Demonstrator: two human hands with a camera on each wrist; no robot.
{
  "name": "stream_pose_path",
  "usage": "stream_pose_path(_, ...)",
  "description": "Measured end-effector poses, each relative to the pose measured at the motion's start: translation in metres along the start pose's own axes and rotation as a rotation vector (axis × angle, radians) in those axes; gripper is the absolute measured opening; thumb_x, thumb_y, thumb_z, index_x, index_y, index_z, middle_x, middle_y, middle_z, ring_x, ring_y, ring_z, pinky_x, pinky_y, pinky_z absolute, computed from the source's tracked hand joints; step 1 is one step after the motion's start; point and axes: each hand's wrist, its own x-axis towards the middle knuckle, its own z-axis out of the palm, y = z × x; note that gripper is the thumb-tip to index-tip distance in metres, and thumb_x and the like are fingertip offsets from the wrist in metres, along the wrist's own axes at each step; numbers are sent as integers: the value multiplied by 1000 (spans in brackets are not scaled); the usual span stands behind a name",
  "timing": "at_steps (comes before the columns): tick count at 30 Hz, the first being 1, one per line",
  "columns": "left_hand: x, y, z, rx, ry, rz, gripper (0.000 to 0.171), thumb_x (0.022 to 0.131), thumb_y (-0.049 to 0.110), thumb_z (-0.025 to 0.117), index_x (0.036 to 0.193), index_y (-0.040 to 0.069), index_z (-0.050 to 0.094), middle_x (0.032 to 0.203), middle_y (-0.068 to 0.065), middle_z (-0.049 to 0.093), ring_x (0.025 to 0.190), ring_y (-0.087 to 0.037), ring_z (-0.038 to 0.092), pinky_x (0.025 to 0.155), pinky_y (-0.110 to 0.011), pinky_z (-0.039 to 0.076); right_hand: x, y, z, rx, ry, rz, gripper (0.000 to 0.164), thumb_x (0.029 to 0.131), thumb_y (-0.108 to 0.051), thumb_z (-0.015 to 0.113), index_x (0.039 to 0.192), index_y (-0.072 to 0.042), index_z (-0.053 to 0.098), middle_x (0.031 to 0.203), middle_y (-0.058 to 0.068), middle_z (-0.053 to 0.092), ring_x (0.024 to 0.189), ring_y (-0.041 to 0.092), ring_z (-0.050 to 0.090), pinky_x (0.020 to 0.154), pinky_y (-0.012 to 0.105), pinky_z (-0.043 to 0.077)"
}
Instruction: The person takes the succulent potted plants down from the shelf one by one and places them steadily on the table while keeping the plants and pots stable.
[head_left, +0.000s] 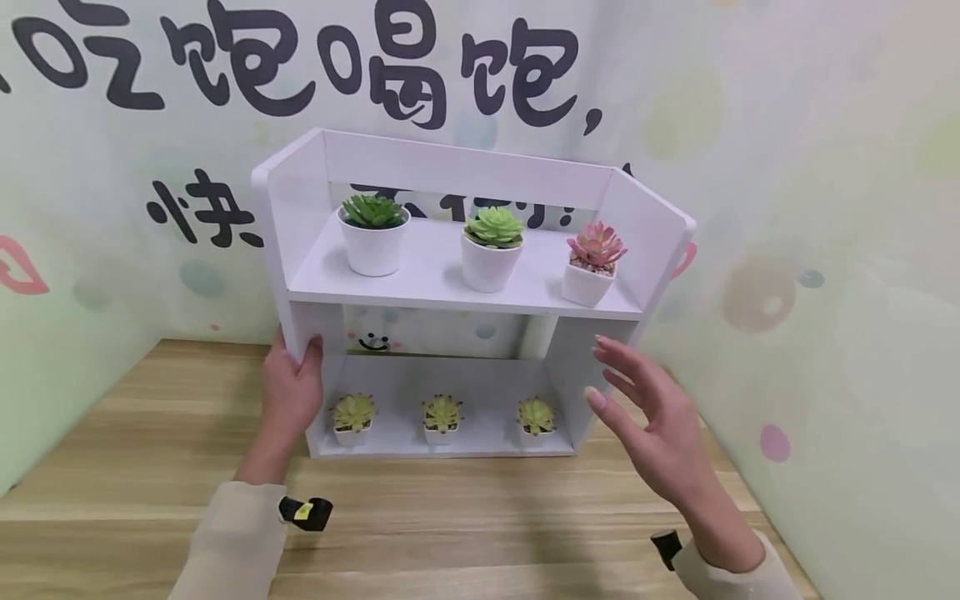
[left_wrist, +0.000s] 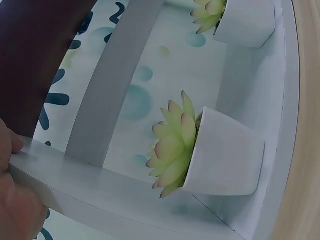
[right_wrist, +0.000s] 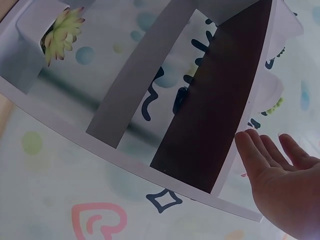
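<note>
Shelf (head_left: 427, 279) faces head view, long axis left-right; left fingers (head_left: 312, 357) grip its side, right fingers (head_left: 630, 362) spread.

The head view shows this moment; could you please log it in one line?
left hand: grips white shelf at left; right hand: near right side, contact unclear; upper tier: three potted plants; lower tier: three more

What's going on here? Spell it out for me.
A person's left hand grips the left side of a white two-tier shelf unit on a light wood-grain table. The right hand is open near the unit's right side. On the upper tier stand a dark green succulent in a round white pot, a light green succulent in another and a pink succulent in a squarish white pot. Three yellow-green succulents in small white pots stand in a row below.
</note>
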Motion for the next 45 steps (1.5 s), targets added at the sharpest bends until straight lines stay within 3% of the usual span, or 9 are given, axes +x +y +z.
stream_pose_path(6,0,-1,3,-2,0,4,43,105,16,47,138,-11,44,133,-36,55,120,-46,55,103,-65,45,7,-3,-5,11,11,33,54,92,4,67,142,-12,55,137,-5,62,126,-2,59,104,16,49)
stream_pose_path(13,-2,0,2,-14,-3,-3,44,105,15,46,139,-11,42,136,-35,53,123,-46,54,105,-66,44,18,-7,-9,26,46,42,50,91,5,68,139,-2,55,136,-6,62,127,0,59,104,16,48)
stream_pose_path(19,-1,0,2,2,-14,-20,45,105,17,45,141,-11,42,136,-35,53,123,-47,54,105,-66,44,29,-15,-13,32,61,44,49,91,4,67,139,0,56,138,15,62,128,3,59,106,17,47)
stream_pose_path(22,-1,-1,2,15,-18,-31,46,106,18,45,141,-10,42,135,-36,53,122,-47,54,104,-66,44,32,-18,-15,31,59,51,49,92,3,67,139,-1,55,138,19,60,129,5,58,107,16,47)
stream_pose_path(31,-2,0,1,-14,-10,-19,44,105,16,45,140,-11,42,135,-35,54,122,-46,55,104,-66,45,42,-20,-17,12,66,90,54,94,-3,68,144,-4,50,145,16,57,131,5,56,107,13,45)
stream_pose_path(39,-1,1,1,8,-21,-15,45,106,17,44,140,-11,41,135,-35,53,123,-46,54,105,-66,44,52,-15,-18,-7,71,174,60,95,-14,69,149,-6,45,152,12,52,140,25,51,107,10,42)
stream_pose_path(45,-2,1,0,9,-31,-16,46,106,17,44,142,-10,40,138,-34,52,126,-47,52,106,-68,42,64,-12,-20,0,68,233,64,96,-22,69,152,-6,41,156,11,48,143,29,48,106,11,42)
